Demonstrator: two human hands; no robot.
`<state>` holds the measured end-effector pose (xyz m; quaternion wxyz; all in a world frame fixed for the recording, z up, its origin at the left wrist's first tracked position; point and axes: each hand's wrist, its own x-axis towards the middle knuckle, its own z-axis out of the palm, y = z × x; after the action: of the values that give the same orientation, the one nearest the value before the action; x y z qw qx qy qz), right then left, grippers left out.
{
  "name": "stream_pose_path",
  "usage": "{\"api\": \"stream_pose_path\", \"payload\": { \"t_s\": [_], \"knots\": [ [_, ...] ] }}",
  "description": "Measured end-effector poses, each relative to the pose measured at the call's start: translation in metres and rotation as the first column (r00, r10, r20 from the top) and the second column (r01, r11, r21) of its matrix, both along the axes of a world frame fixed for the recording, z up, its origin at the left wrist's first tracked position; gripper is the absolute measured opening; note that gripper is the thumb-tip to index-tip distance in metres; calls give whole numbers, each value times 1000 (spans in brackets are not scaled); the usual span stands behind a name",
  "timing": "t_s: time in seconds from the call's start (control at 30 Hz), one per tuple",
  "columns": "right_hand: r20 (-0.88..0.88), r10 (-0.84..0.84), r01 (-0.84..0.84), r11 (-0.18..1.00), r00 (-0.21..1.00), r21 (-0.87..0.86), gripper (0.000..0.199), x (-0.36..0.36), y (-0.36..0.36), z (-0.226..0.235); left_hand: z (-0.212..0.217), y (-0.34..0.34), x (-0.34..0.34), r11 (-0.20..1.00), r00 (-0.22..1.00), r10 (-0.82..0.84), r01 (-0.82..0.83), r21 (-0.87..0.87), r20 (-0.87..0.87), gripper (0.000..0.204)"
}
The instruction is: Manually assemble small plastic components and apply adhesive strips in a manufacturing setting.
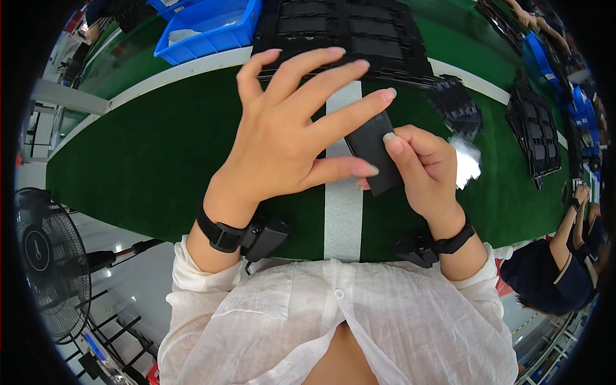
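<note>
A flat black rectangular piece [373, 154] is pinched between the thumb and fingers of my right hand [425, 168]. Its thumb presses on the piece's right edge. Over the piece's left side hovers my left hand [289, 131], its fingers spread and thumb apart, with nothing in its grasp. The left index fingertip is close to the piece's top end; whether it touches cannot be told. Right of my right hand lie shiny clear film sheets [466, 160], and above those a fanned stack of dark strips [455, 106].
Stacked black compartment trays [346, 61] stand at the far side of the green table [147, 154]. A blue bin [212, 32] holding clear plastic sits at far left. More black trays [538, 138] lie right. A fan [51, 263] stands at left; a co-worker [552, 273] is at right.
</note>
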<state>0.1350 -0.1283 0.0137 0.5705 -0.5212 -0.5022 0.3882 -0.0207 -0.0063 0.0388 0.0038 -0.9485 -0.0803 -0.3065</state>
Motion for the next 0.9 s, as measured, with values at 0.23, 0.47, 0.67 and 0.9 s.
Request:
{"api": "stream_pose_path", "payload": {
  "t_s": [0.23,0.47,0.67,0.9],
  "knots": [
    [-52,-18,18,1000,998,9,19,-2,0,-5,-9,1,-2,1000,1000,-7,7,-2,-31,77],
    [28,-35,34,999,999,10,19,-7,3,-5,-15,0,7,509,924,106,266,-819,366,17],
    [292,26,-21,1000,956,-21,17,-1,1,-11,-22,6,7,676,977,-51,185,-714,205,26],
    [-515,238,-381,905,823,-190,31,-5,10,0,-29,20,-3,686,949,1,229,-691,316,25]
  ]
}}
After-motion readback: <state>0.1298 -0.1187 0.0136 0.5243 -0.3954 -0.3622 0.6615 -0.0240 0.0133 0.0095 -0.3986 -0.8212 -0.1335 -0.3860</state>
